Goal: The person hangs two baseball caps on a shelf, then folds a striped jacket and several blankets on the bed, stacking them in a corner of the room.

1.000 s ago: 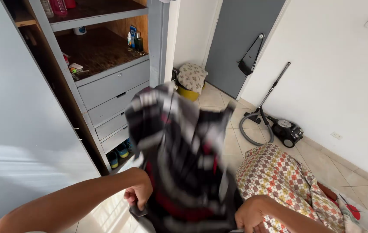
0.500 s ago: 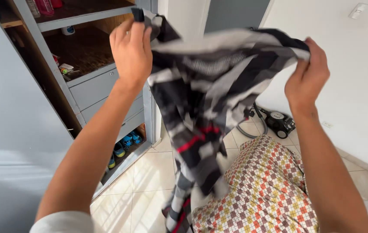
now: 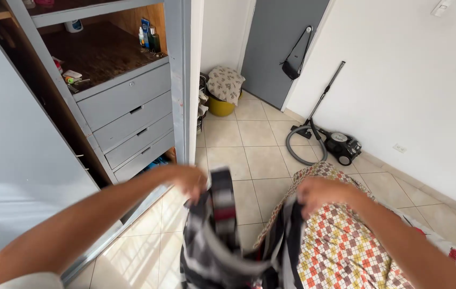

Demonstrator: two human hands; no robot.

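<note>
The left hand and the right hand are apart, each clamped on an upper edge of a black, white and red plaid shirt. The shirt hangs between them at about 6 o'clock in the view, sagging in a loose loop below the hands; motion blur hides the exact finger grip. The right hand sits over a bed cover with a diamond pattern, at 5 o'clock. At 10 o'clock stands a grey wardrobe with four drawers and an open shelf holding small bottles. At 12 o'clock a yellow tub with a cushion on it stands beside a grey door, where a black bag hangs. At 2 o'clock a black vacuum cleaner rests on the tiled floor against the white wall.
</note>
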